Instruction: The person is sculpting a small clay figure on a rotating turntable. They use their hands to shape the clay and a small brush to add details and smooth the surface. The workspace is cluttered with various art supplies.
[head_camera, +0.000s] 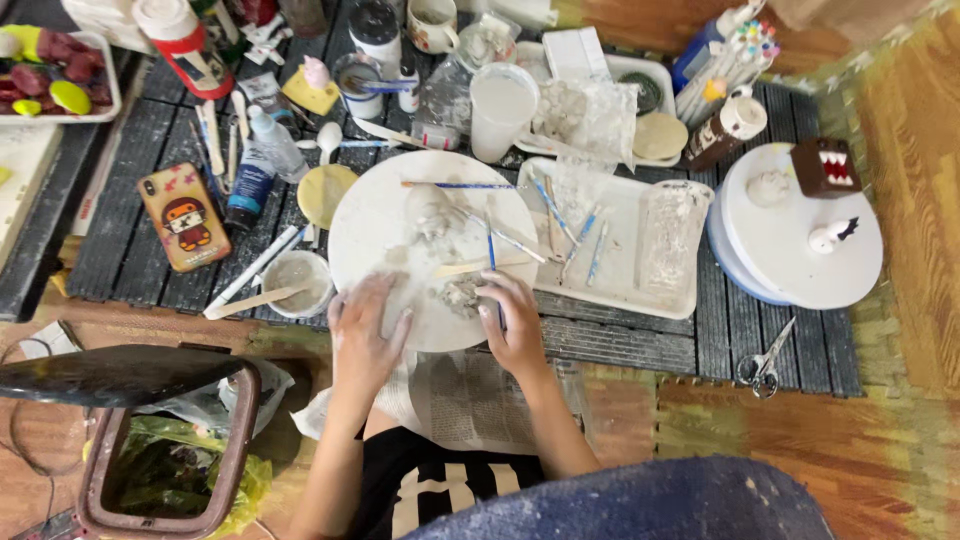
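A person seated on a wooden floor works at a round white turntable board (380, 230) set on a dark slatted mat (620, 345), both bare hands at the board's near edge. The left hand (365, 335) lies flat and open, palm down, fingers spread on the smeared white surface, gripping nothing. The right hand (515, 325) rests just right of a small grey lump of clay (462, 296), its fingers curled loosely against the lump; a thin blue-handled tool (492, 262) runs down under this hand, though whether the fingers actually grip it cannot be told. The clay sits at the near right of the board, between the two hands. Farther back on the board stands a pale sculpted clay figure (432, 212). To the left are a small white bowl with a wooden stick (298, 282) and an orange-cased phone (184, 217); to the right, a white rectangular tray of brushes (625, 275) and small scissors (764, 367).
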